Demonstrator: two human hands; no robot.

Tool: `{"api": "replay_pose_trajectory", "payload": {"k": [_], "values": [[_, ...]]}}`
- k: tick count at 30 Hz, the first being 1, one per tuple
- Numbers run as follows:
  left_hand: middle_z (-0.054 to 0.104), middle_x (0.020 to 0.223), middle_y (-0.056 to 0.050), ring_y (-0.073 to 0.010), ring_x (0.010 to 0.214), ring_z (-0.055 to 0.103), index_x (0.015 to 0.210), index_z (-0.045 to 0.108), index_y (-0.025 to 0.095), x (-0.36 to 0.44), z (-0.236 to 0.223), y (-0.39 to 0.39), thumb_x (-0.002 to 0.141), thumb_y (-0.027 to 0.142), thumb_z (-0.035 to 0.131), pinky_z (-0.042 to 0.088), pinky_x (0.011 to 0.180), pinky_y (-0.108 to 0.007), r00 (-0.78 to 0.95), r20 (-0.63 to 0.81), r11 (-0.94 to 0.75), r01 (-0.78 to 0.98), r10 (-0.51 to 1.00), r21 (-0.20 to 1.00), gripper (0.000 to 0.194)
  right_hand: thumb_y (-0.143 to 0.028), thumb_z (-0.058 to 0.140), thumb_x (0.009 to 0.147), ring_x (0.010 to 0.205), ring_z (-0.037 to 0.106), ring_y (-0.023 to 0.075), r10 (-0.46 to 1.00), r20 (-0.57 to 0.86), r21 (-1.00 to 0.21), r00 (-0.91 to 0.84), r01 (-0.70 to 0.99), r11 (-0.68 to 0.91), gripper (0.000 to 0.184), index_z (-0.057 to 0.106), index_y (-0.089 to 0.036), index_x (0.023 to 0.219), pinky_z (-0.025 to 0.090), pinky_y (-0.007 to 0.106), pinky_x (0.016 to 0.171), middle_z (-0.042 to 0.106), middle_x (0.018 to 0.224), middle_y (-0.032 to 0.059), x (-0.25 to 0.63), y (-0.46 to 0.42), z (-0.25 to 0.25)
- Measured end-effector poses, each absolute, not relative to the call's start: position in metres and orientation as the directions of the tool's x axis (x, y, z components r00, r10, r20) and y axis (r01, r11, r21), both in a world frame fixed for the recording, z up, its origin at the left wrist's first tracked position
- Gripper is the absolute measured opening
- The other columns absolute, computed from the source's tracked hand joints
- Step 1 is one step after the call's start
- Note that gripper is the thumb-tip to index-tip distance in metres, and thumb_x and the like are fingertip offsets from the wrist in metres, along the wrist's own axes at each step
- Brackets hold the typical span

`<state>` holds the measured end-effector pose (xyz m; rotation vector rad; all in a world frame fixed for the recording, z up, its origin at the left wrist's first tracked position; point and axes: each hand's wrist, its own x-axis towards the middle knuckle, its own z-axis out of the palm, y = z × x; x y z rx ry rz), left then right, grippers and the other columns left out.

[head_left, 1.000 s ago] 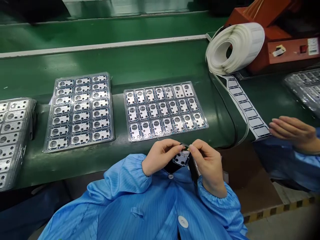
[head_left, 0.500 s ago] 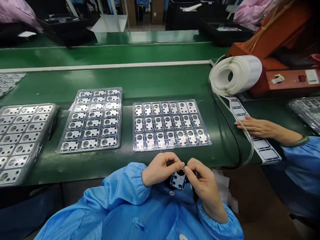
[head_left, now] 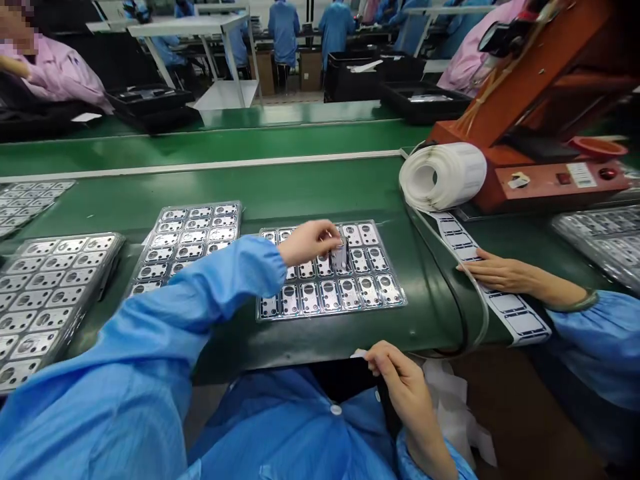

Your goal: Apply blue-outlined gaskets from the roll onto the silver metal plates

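Observation:
My left hand (head_left: 311, 241) reaches over the middle clear tray (head_left: 405, 300), its fingers pinching a small silver panel plate (head_left: 341, 256). The plate stands tilted up among the rows of similar plates, and I cannot tell whether its lower edge touches the tray. Close to my body, in front of the bench edge, my right hand (head_left: 404, 379) is closed in a pinch. A small white piece of film (head_left: 359, 353) sticks out from between its thumb and fingers. The fingertips of my left hand are partly hidden.
More plate trays (head_left: 173, 233) lie to the left on the green bench (head_left: 320, 187). At right are a label roll (head_left: 450, 175), a looping cable, an orange machine (head_left: 540, 190) and a co-worker's hand (head_left: 505, 273) on the label strip. White scraps (head_left: 450, 393) hang below the bench.
My left hand has gone from in front of my body up to the middle tray with the plate. My right hand stays low, now apart from it with the film. The view has tilted up.

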<state>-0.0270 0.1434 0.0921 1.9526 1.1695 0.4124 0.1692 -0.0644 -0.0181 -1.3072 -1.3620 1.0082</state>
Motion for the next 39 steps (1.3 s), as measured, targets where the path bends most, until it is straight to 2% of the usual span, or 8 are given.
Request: {"api": "replay_pose_trajectory", "payload": {"k": [4,8,16,19,22,27,32,39], "values": [[0.064,0.084,-0.001,-0.0126,0.081,0.059,0.113,0.06,0.009,-0.008,0.066,0.198,0.098,0.028,0.042,0.042,0.077,-0.026,0.343,0.015,-0.269,0.706,0.939,0.655,0.03,-0.051,0.055,0.092,0.057,0.057,0.0145,0.994,0.038,-0.974,0.104,0.226,0.013,0.041,0.069,-0.02,0.07,0.048,0.023,0.053,0.06,0.063,0.0023,0.178,-0.074,-0.026],[0.066,0.093,-0.008,-0.0209,0.093,0.058,0.108,0.064,0.012,0.005,0.035,0.214,0.094,0.023,0.053,0.044,0.088,-0.033,0.269,0.06,-0.258,0.8,0.961,0.541,0.021,-0.057,0.054,0.09,0.057,0.058,0.0152,0.989,0.014,-0.971,0.147,0.237,-0.022,0.045,0.07,-0.02,0.069,0.048,0.024,0.053,0.061,0.062,0.0029,0.183,-0.08,-0.037],[0.059,0.12,-0.015,-0.0291,0.118,0.049,0.111,0.065,0.015,0.003,0.025,0.209,0.091,0.028,0.053,0.037,0.107,-0.043,0.356,0.143,-0.384,0.838,0.923,0.388,0.027,-0.056,0.055,0.09,0.057,0.055,0.0132,0.991,0.029,-0.98,0.13,0.198,0.003,0.045,0.07,-0.019,0.069,0.045,0.024,0.054,0.061,0.063,0.0021,0.184,-0.066,-0.038],[0.061,0.119,-0.014,-0.03,0.115,0.052,0.109,0.064,0.015,0.003,0.038,0.205,0.089,0.031,0.052,0.038,0.107,-0.045,0.435,0.16,-0.463,0.804,0.886,0.373,0.028,-0.056,0.061,0.086,0.056,0.054,0.0129,0.947,0.09,-0.983,0.307,0.183,0.034,0.042,0.07,-0.018,0.069,0.045,0.025,0.054,0.062,0.063,0.002,0.211,-0.061,-0.039],[0.064,0.117,-0.014,-0.0292,0.112,0.056,0.108,0.063,0.015,0.006,0.051,0.191,0.089,0.037,0.051,0.041,0.104,-0.044,0.565,0.149,-0.57,0.709,0.811,0.415,0.032,-0.055,0.067,0.081,0.055,0.052,0.0127,0.718,0.119,-0.988,0.686,0.15,0.021,0.04,0.068,-0.017,0.071,0.045,0.026,0.055,0.058,0.06,0.0007,0.263,-0.058,-0.051],[0.07,0.105,-0.007,-0.0233,0.096,0.064,0.107,0.064,0.02,0.018,0.07,0.135,0.091,0.049,0.048,0.05,0.088,-0.035,0.752,-0.037,-0.588,0.544,0.658,0.599,0.037,-0.052,0.043,0.087,0.074,0.058,0.0169,0.379,0.15,-0.987,0.913,0.158,0.012,0.04,0.062,-0.019,0.099,0.048,0.03,0.066,0.062,0.08,0.0046,0.366,-0.052,-0.085],[0.072,0.103,-0.004,-0.0185,0.093,0.065,0.101,0.067,0.02,0.048,0.08,0.084,0.092,0.039,0.049,0.049,0.08,-0.028,0.894,-0.187,-0.577,0.411,0.407,0.706,0.026,-0.035,0.068,0.062,0.086,0.064,0.0247,0.534,0.084,-0.992,0.841,0.119,-0.031,0.042,0.064,-0.023,0.102,0.052,0.04,0.076,0.069,0.092,0.0094,0.405,-0.045,-0.11],[0.072,0.098,-0.005,-0.0167,0.084,0.065,0.11,0.063,0.017,0.115,0.067,0.07,0.089,0.032,0.054,0.047,0.069,-0.025,0.949,-0.108,-0.537,0.259,0.297,0.803,0.027,-0.045,0.077,0.062,0.08,0.067,0.0223,0.746,0.065,-0.995,0.662,0.095,0.002,0.082,0.051,-0.021,0.135,0.054,0.042,0.078,0.071,0.084,0.004,0.404,-0.07,-0.083]]}}
